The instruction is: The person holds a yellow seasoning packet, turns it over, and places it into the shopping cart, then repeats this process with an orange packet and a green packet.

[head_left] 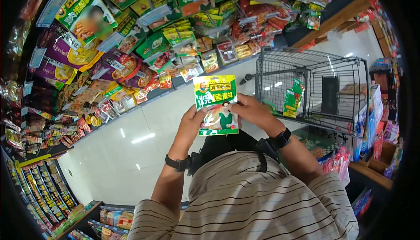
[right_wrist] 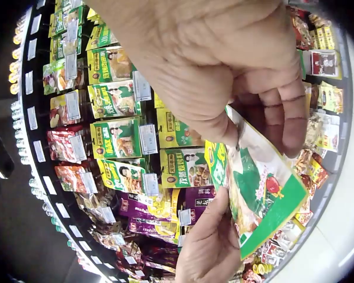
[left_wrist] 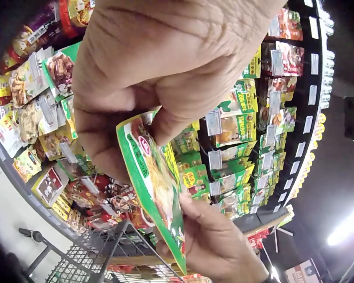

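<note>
A flat green, yellow and white seasoning packet is held upright to the reader in front of the torso in the head view. The left hand pinches its left edge, thumb on the front. On its right edge the right hand grips it the same way. In the left wrist view the packet is seen edge-on between the left hand and the right hand. The right wrist view shows the packet tilted, the right hand above it and the left hand below.
Shelves of hanging packets curve along the left and far side. A wire shopping cart stands at the right with a green packet inside. Pale tiled floor lies between the person and the shelves. More goods stand at the right.
</note>
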`<act>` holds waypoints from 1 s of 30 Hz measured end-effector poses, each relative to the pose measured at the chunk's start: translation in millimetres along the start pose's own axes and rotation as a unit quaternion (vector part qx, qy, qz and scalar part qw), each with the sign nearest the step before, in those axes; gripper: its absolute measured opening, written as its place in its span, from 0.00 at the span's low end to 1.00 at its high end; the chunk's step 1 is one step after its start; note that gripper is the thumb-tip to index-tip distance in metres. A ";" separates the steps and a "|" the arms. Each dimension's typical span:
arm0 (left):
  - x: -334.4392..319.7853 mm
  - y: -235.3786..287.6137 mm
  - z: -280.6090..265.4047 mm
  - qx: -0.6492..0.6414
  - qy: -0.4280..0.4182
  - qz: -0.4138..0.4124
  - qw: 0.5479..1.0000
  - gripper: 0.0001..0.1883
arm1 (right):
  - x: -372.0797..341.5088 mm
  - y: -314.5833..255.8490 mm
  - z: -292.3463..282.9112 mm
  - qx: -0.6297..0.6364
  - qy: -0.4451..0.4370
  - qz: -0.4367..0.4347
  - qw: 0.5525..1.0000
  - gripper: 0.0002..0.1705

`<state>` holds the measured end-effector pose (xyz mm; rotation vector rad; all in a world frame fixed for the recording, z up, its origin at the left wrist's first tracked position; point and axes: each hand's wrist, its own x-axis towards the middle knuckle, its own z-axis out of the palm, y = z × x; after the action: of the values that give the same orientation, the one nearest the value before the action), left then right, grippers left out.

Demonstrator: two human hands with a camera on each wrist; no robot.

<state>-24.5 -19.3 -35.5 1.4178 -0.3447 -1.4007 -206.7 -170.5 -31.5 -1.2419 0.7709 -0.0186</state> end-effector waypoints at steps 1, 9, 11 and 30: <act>-1.7 -0.7 3.5 0.008 0.003 -0.007 1.000 0.15 | -4.7 0.7 -1.6 0.007 0.000 -0.001 1.000 0.19; -15.8 -2.6 23.3 -0.001 0.036 -0.005 0.999 0.16 | -18.9 4.9 -10.2 0.021 0.008 -0.021 1.000 0.17; -20.6 -6.8 25.4 0.004 0.044 0.002 0.999 0.16 | -13.2 20.0 -13.4 0.025 -0.002 -0.014 1.000 0.17; 17.6 29.7 -95.7 0.037 -0.002 -0.013 0.999 0.16 | 67.1 -22.4 58.0 -0.015 0.011 0.028 0.999 0.16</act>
<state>75.1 -0.9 -45.4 1.4835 -0.3849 -1.4247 -116.6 -157.5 -40.7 -1.2497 0.8264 0.0251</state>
